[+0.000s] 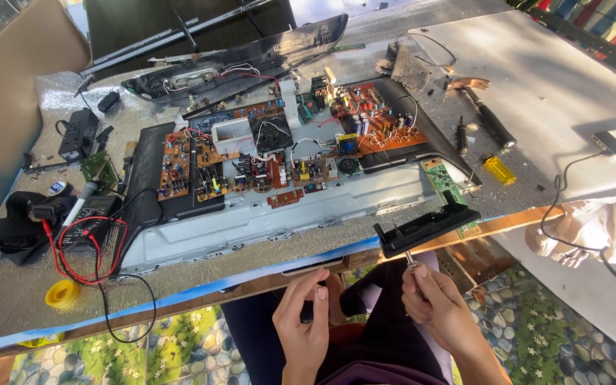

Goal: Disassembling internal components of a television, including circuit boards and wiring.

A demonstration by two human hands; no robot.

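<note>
Chassis [265, 221] lies opened with its boards [251, 167] bare, back cover [237, 60] off at twelve o'clock, while the right hand [440, 306] pinches a small metal-tipped tool [409, 260] under the black plastic piece [425, 227] (left hand [304, 317] curls around something dark), so reassembly looks wholly undone.

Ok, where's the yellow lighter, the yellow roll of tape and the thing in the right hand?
yellow lighter [499, 170], head view, middle of its body.
yellow tape roll [62, 293], head view, on its rim.
small metal tool [410, 259], head view, tip above the right hand [436, 303].
</note>
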